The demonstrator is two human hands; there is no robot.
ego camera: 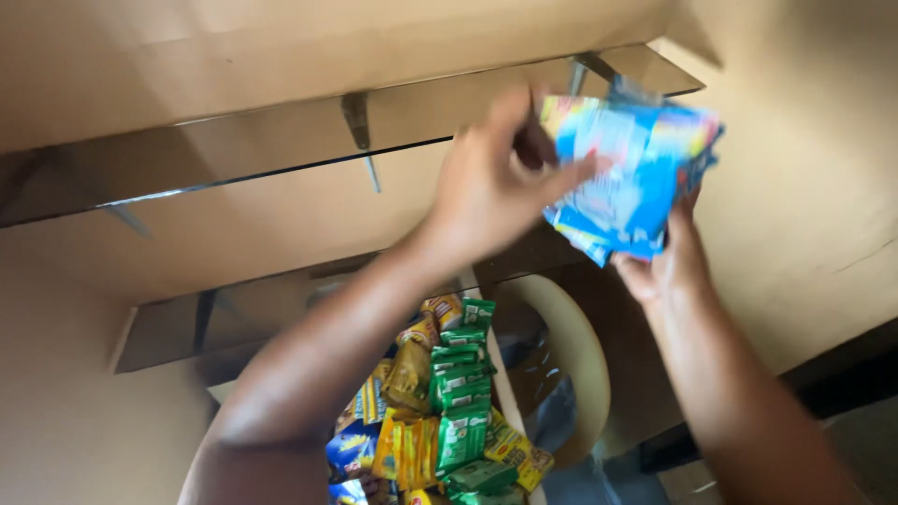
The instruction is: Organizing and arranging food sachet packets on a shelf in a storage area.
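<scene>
**Both hands holding a stack of blue packets below a glass shelf**

The stack of blue packets sits at about two o'clock in the view, raised close to the underside of the upper glass shelf. The right hand supports the stack from beneath, at its six o'clock, with the fingers closed around the lower edge. The left hand meets the stack from its nine o'clock; its thumb and fingers pinch the near edge of the front packet, though motion blur hides how many packets the pinch takes in. The step in hand appears to be sorting or peeling packets from the stack at shelf height. Judged from this pose, the next move calls for a firm under-grip by the right hand while the left separates one packet cleanly.

At six o'clock, well below the hands, lies a heap of green and yellow sachets. A lower glass shelf runs at eight o'clock, and a cream plastic chair stands at five o'clock beside the heap.
</scene>
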